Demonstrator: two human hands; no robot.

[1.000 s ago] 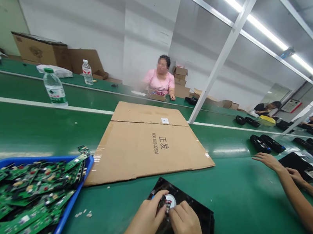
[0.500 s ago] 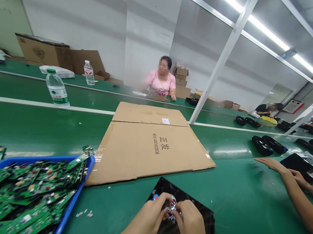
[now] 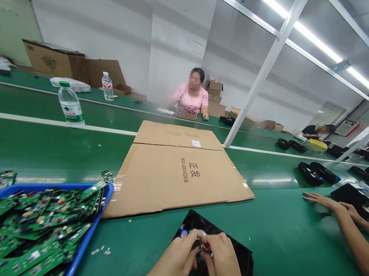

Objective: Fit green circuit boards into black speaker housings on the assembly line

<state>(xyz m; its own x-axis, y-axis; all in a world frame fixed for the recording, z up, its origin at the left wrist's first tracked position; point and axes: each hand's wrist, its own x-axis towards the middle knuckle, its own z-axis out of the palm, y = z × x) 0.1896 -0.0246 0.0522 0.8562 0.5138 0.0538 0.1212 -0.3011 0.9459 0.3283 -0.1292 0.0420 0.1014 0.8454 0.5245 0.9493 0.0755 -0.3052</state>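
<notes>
My left hand and my right hand meet with fingers closed around a small shiny part with red bits. The fingers cover most of it, so its exact kind cannot be made out. Beneath both hands lies a flat black glossy case on the green table. A small round blue-and-red piece sits at the case's upper left corner, beside my left fingers.
To the left stands a blue tray heaped with green circuit boards. Flattened cardboard lies ahead. A water bottle is far left. A co-worker's arms reach in from the right, and another person sits opposite.
My fingers have shifted around the small part, turning it and covering more of it. The co-worker's hand at right has moved slightly. The case stays in place.
</notes>
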